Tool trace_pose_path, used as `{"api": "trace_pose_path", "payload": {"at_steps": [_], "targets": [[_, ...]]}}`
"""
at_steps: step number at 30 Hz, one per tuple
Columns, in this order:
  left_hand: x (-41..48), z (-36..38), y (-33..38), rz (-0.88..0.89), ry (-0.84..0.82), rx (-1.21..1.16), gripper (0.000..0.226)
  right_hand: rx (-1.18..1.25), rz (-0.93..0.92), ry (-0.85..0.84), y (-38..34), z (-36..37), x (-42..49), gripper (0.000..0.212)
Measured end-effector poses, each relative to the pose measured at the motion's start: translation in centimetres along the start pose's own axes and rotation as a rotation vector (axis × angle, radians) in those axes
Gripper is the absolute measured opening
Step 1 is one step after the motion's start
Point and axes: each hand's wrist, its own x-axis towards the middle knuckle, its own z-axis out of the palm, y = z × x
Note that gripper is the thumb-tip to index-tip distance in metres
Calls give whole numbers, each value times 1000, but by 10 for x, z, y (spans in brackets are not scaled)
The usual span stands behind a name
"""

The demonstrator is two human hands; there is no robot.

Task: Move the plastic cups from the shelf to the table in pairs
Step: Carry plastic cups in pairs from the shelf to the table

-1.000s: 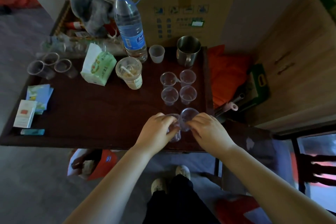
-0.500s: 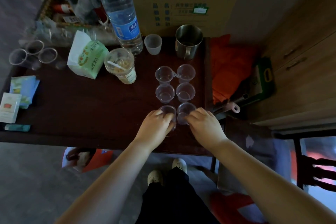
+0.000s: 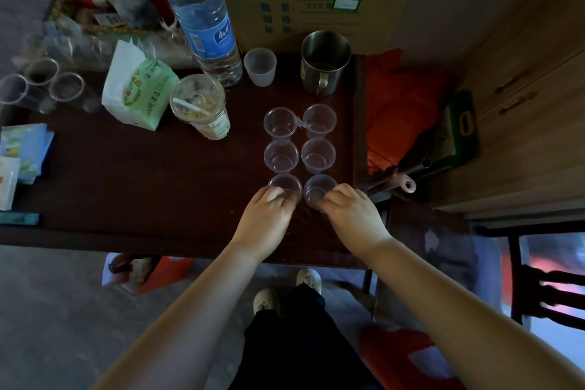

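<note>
Holding a clear cup each, the left hand [image 3: 269, 215] and right hand [image 3: 351, 212] pinch the near pair of cups [image 3: 318, 191] by their sides. The cups stand on the dark table [image 3: 142, 187], just behind two more pairs. They look very light, thin and easy to squash, so hold the sides softly. Both arms reach forward, fingers curled.

Dim, underexposed scene; dark table [image 3: 126, 187] swallows detail. Brightest patch lower right, cool daylight. Wide-angle bending at edges: water bottle [image 3: 202, 13] leans, forearms stretch. Motion blur on chair [image 3: 547, 291] at right edge; left-edge clutter soft. Centre cups reasonably sharp.
</note>
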Motion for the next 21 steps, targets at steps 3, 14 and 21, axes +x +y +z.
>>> {"api": "trace_pose_path", "payload": {"at_steps": [3,14,21], "targets": [[-1,2,2,5,-14,20,41,3,-1,12,1,1,-1,32],[-3,-1,8,-1,-77,25,54,71,9,101,-1,-2,-12,32],[1,-3,11,-24,-101,93,56,76,9,126,1,-1,-14,33]]}}
